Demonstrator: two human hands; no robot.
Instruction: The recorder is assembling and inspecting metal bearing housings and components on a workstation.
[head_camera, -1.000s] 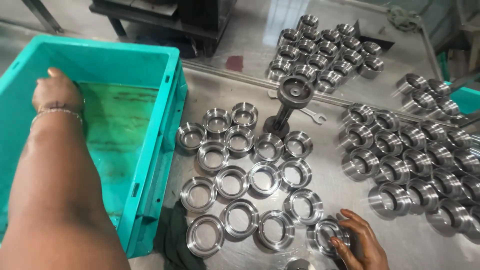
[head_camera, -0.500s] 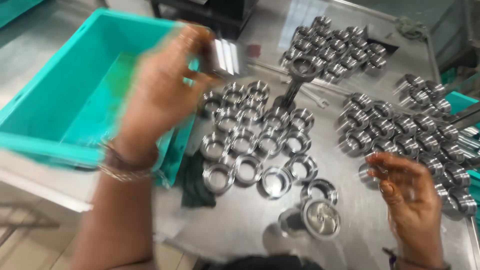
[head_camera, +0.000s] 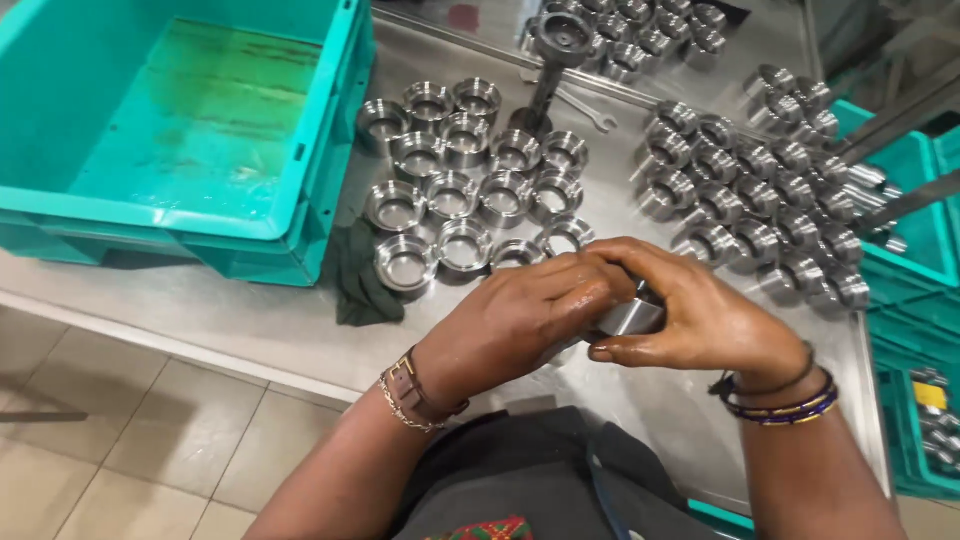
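Observation:
My left hand (head_camera: 520, 315) and my right hand (head_camera: 700, 315) meet near the table's front edge, both closed around one shiny metal ring part (head_camera: 632, 316) that is mostly hidden by my fingers. Both hands look oily. Just beyond them, several similar machined metal rings (head_camera: 450, 190) lie open side up in rows on the steel table (head_camera: 230, 310).
A large teal crate (head_camera: 200, 130) stands at the left, wet inside. A dark rag (head_camera: 358, 280) lies beside it. An upright metal post (head_camera: 552, 60) and a spanner (head_camera: 590, 110) sit behind the rings. More metal parts (head_camera: 760, 190) fill the right side; teal bins (head_camera: 915, 300) stand at far right.
My left hand came out of the crate holding a metal part and swung right. Both hands have since come together on one part at the table's front edge.

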